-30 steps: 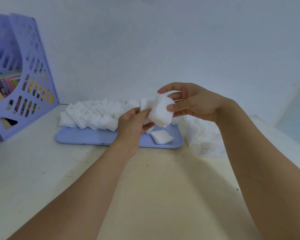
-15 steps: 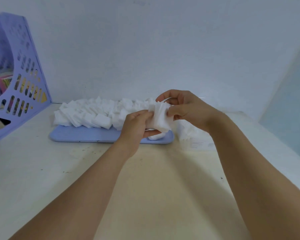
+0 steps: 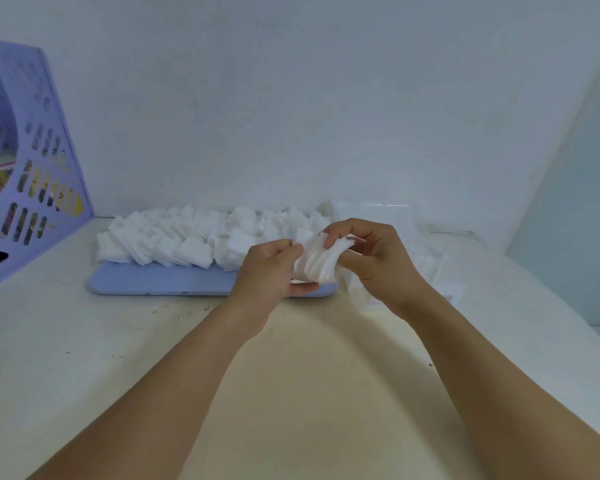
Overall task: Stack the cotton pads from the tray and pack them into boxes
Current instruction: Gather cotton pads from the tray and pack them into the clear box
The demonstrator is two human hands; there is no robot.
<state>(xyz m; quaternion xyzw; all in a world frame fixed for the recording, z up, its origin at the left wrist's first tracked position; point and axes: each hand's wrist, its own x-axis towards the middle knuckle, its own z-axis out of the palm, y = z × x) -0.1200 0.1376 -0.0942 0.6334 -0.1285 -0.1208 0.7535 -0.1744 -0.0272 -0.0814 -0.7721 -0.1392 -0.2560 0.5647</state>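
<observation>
A fanned stack of white cotton pads (image 3: 321,261) is held between both hands above the right end of the blue tray (image 3: 160,282). My left hand (image 3: 269,268) grips the stack's left side, thumb underneath. My right hand (image 3: 378,258) pinches its top right edge with curled fingers. Rows of loose cotton pads (image 3: 187,237) fill the tray's back half. A clear plastic box (image 3: 426,265) with pads inside stands right of the tray, partly hidden behind my right hand.
A purple perforated file holder (image 3: 32,174) with colourful papers stands at the far left against the white wall. The cream tabletop (image 3: 309,375) has a few dark specks. A pale blue panel (image 3: 575,202) rises at the right.
The stack dropped lower and closer to the tray, and the left hand closed onto its left side. The pads now fan out between both hands. The camera shifted slightly right.
</observation>
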